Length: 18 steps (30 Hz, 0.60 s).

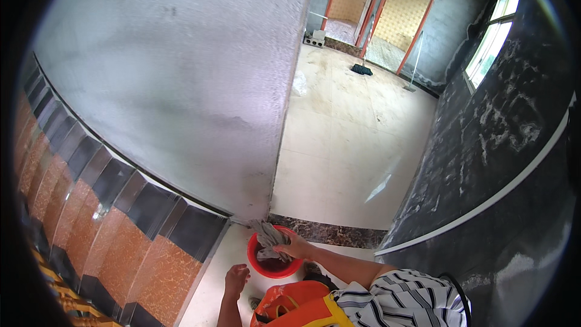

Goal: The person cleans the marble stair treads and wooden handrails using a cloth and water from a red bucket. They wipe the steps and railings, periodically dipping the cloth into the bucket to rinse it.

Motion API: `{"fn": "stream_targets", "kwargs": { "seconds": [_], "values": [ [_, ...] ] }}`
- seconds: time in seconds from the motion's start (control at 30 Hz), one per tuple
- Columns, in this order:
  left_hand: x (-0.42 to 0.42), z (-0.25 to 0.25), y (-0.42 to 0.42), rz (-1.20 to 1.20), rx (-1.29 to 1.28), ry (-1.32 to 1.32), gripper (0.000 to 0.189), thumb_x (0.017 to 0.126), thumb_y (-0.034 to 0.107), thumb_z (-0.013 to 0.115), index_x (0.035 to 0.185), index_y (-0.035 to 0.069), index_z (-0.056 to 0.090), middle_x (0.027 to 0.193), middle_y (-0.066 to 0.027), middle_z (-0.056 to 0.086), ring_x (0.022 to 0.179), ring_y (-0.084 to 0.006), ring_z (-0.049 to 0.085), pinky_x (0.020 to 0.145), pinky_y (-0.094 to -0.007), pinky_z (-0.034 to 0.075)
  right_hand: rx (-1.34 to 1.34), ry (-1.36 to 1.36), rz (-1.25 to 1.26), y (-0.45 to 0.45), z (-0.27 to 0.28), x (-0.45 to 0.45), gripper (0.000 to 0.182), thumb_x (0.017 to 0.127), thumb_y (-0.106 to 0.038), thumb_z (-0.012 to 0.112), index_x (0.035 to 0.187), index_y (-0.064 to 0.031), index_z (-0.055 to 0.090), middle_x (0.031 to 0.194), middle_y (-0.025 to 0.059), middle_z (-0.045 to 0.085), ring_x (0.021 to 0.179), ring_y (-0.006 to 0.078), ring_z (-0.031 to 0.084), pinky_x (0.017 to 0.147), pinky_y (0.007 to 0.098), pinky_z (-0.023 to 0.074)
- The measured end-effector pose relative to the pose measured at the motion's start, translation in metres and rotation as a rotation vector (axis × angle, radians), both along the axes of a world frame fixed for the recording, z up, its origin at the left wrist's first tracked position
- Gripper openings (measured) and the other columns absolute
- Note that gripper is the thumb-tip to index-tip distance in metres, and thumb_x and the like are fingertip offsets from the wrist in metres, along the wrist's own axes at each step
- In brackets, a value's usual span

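Note:
A wrung, dripping-looking grey cloth [268, 239] is in my right hand [297, 246], held over a red plastic basin [252, 261]. Part of the cloth hangs down inside the basin, above dark contents that look like water. The basin stands on the pale tiled floor [215, 254] close to my feet. To the left of the basin and apart from it, my left hand [237, 279] has loosely curled fingers. No object shows in it, but its palm side is hidden.
Stairs [154, 268] with orange-brown and black stone descend or rise at left, beside a wooden railing [75, 302]. A dark stone threshold [327, 231] lies beyond the basin. Farther off are a broom [361, 70], a long-handled tool [410, 87], a concrete block [314, 41] and two doorways.

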<state>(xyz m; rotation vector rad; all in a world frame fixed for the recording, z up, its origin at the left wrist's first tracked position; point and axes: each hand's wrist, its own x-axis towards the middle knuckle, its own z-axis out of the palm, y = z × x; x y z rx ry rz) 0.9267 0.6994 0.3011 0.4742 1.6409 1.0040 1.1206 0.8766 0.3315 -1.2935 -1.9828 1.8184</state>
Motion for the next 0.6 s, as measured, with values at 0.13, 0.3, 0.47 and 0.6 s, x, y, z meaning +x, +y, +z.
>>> {"fn": "stream_targets", "kwargs": {
  "seconds": [0.13,0.3,0.47,0.6],
  "values": [
    [-0.014,0.044,-0.021,-0.087,0.102,0.053,0.037,0.079,0.017,0.063,0.112,0.002,0.055,0.087,-0.0066,0.063,0.078,-0.0144,0.060,0.068,-0.0263,0.048,0.632,-0.055,0.199,-0.029,0.037,-0.020,0.066,0.074,-0.041,0.069,0.120,0.0000,0.045,0.094,0.0169,0.061,0.088,0.0248,0.060,0.073,0.0359,0.0447],
    [-0.015,0.080,-0.050,-0.132,0.236,0.194,0.052,0.071,0.016,0.074,0.117,0.004,0.051,0.102,-0.0107,0.060,0.097,-0.0209,0.058,0.083,-0.0327,0.047,0.140,-0.057,0.365,-0.067,0.127,-0.069,0.076,0.073,-0.049,0.068,0.120,0.0038,0.042,0.092,0.0228,0.060,0.082,0.0299,0.061,0.067,0.0371,0.0463],
    [0.012,0.114,-0.072,0.153,0.298,-0.069,0.054,0.072,0.019,0.074,0.117,0.004,0.049,0.100,-0.0102,0.061,0.090,-0.0216,0.060,0.079,-0.0334,0.049,0.279,0.015,0.515,-0.089,0.141,-0.101,0.084,0.074,-0.042,0.071,0.131,0.0045,0.031,0.107,0.0213,0.056,0.099,0.0230,0.057,0.084,0.0320,0.0459],
    [0.020,0.146,-0.088,0.349,0.122,0.342,0.050,0.074,0.027,0.068,0.115,0.004,0.049,0.090,-0.0132,0.062,0.085,-0.0201,0.061,0.074,-0.0322,0.048,-0.283,0.220,0.427,-0.073,0.129,-0.113,0.064,0.079,-0.026,0.069,0.126,0.0052,0.038,0.114,0.0134,0.054,0.105,0.0216,0.053,0.090,0.0332,0.0429]
  ]
}}
